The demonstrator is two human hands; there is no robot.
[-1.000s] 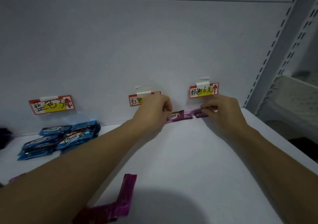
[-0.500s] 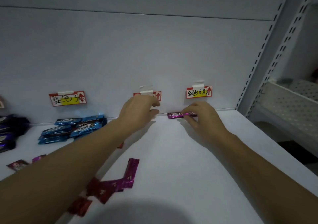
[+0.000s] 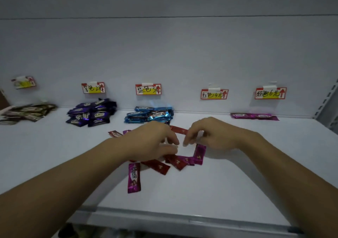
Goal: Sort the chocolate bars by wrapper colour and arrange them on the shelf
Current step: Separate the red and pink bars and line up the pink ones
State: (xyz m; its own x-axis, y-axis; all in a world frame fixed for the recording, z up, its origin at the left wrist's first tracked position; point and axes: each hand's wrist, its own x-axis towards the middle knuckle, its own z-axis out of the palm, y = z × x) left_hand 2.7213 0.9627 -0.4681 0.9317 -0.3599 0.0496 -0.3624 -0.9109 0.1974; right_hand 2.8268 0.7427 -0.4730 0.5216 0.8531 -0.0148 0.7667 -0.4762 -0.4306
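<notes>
So, how far?
— Purple pile (image 3: 91, 113), blue pile (image 3: 150, 116) and pink bars (image 3: 254, 116) sit under labels (image 3: 148, 89). Loose red and pink bars (image 3: 157, 165) wait mid-shelf (image 3: 237, 182) below left hand (image 3: 153, 140) and right hand (image 3: 214, 135) — fingers (image 3: 192, 137) curled; holding or not, I cannot tell.

The shelf (image 3: 237, 182) is white, its back panel (image 3: 164, 54) a pale grey-white. The price tags (image 3: 148, 89) are white with red borders, a red arrow, a yellow patch and black handwriting. The brown bars (image 3: 27, 111) at far left are dark with pale lettering. The purple bars (image 3: 91, 114) are deep violet with white logos, and the blue bars (image 3: 149, 115) are shiny blue with brown panels. The pink bars (image 3: 254, 116) at far right are magenta. The loose red bars (image 3: 155, 166) are dark red. The nearest loose bar (image 3: 134, 177) is magenta with white script.
</notes>
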